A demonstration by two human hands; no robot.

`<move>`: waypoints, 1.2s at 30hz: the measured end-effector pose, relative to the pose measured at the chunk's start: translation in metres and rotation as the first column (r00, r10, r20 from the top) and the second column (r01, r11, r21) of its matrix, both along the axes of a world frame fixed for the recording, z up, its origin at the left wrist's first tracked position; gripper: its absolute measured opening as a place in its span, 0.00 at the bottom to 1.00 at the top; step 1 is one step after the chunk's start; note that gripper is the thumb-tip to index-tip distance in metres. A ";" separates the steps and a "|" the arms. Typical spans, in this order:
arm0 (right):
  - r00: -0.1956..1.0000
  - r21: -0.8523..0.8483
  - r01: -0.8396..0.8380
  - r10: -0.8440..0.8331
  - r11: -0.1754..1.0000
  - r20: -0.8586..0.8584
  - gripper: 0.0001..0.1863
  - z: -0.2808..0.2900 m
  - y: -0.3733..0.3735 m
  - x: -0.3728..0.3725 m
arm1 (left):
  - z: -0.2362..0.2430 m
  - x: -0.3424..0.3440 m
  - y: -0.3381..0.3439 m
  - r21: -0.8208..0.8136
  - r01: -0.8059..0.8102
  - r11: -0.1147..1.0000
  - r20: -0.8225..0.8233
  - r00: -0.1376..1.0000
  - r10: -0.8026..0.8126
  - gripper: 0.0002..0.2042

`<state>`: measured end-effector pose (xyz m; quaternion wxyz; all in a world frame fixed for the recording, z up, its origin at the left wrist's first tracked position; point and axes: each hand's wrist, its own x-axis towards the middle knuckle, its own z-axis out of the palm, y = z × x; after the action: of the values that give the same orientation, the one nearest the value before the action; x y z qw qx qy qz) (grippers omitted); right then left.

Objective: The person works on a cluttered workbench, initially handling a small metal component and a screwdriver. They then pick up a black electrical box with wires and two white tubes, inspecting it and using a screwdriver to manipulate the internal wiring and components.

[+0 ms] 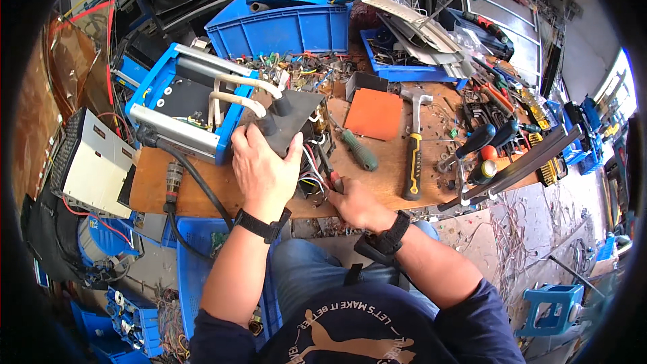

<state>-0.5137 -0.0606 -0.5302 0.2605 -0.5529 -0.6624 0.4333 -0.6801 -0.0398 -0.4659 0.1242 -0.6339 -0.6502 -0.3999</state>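
My left hand (266, 165) is closed on the near edge of a dark flat plate (296, 118), thumb on its right side and fingertips by a black collar. Two thick off-white cables (236, 96) rise from black collars on this plate and arch left. Beneath it, partly covered by my hands, are a component assembly and loose white and red wires (311, 162). My right hand (357, 203) is wrapped round a red-handled tool (335, 180), its shaft reaching in among these wires. The tool's tip and exact kind are hidden.
Left of the plate stands a blue-framed open casing (182, 98). A green screwdriver (359, 151), an orange sheet (374, 114) and a hammer (414, 141) lie on the wooden bench (391, 178). Further right are many hand tools; behind, a blue crate (280, 32) and scattered parts. A black cable (195, 178) crosses the front edge.
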 end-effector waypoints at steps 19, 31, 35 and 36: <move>0.823 0.478 -0.063 -0.225 0.876 0.521 0.13 0.019 0.004 -0.006 | 0.002 -0.012 -0.006 -0.157 -0.087 0.984 0.338 0.931 0.136 0.35; 0.819 0.210 -0.169 0.018 0.963 0.573 0.13 0.033 0.003 0.012 | -0.023 -0.025 -0.010 -0.083 -0.010 0.997 0.337 0.941 0.037 0.34; 0.867 0.211 -0.159 0.035 0.965 0.497 0.15 0.027 0.004 0.030 | -0.034 -0.027 -0.007 0.031 0.042 0.999 0.276 0.960 -0.049 0.32; 0.896 0.169 -0.133 0.046 0.977 0.443 0.16 0.033 0.007 0.035 | -0.034 -0.028 -0.006 0.025 0.060 0.998 0.255 0.965 -0.064 0.31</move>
<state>-0.4784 -0.0532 -0.4974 0.1382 -0.5763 -0.7679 0.2432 -0.7083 -0.0457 -0.5003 0.0321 -0.5960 -0.6373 -0.4874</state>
